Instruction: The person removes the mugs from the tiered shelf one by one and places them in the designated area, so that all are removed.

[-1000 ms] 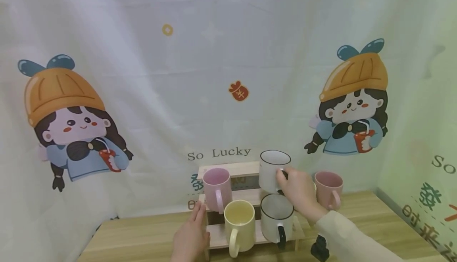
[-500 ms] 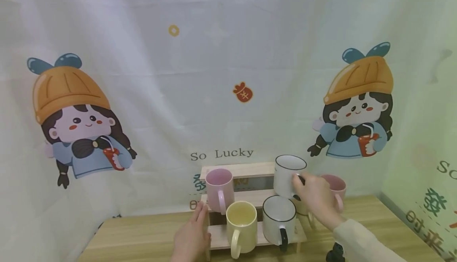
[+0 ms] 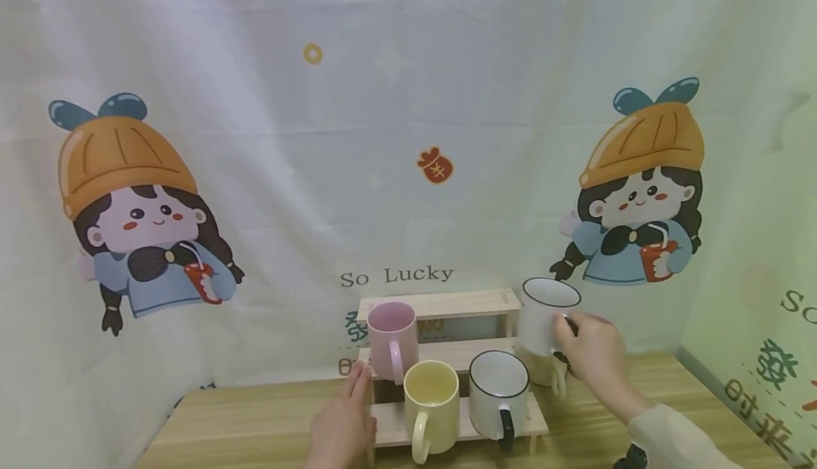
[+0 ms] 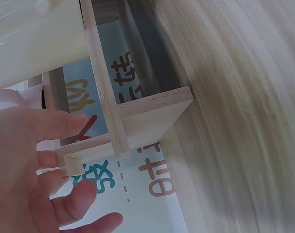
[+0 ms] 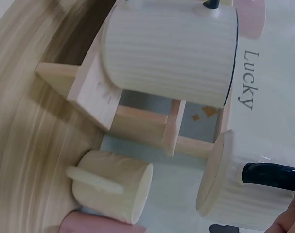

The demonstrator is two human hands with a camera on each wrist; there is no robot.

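Observation:
My right hand (image 3: 596, 362) grips the black handle of a white mug (image 3: 539, 323) with a dark rim, held upright in the air just beyond the right end of a three-tier wooden rack (image 3: 440, 304). The right wrist view shows this mug's handle (image 5: 271, 175) and only part of the fingers. My left hand (image 3: 338, 416) is at the rack's left end, fingers extended alongside it. A pinkish-purple mug (image 3: 385, 348) stands on the middle tier. On the bottom tier are a yellow mug (image 3: 442, 419) and another white mug (image 3: 488, 409) with a black handle.
A cream mug (image 5: 115, 184) stands on the wooden table (image 3: 255, 419) right of the rack, partly behind the held mug in the head view. Beside it is a pink mug (image 5: 96, 223), mostly hidden by the right hand from above. A printed cloth (image 3: 287, 171) hangs behind.
My right hand has carried the white mug rightward from over the rack to beyond its right end, uncovering the upper tiers there. The left hand stays at the rack's left side.

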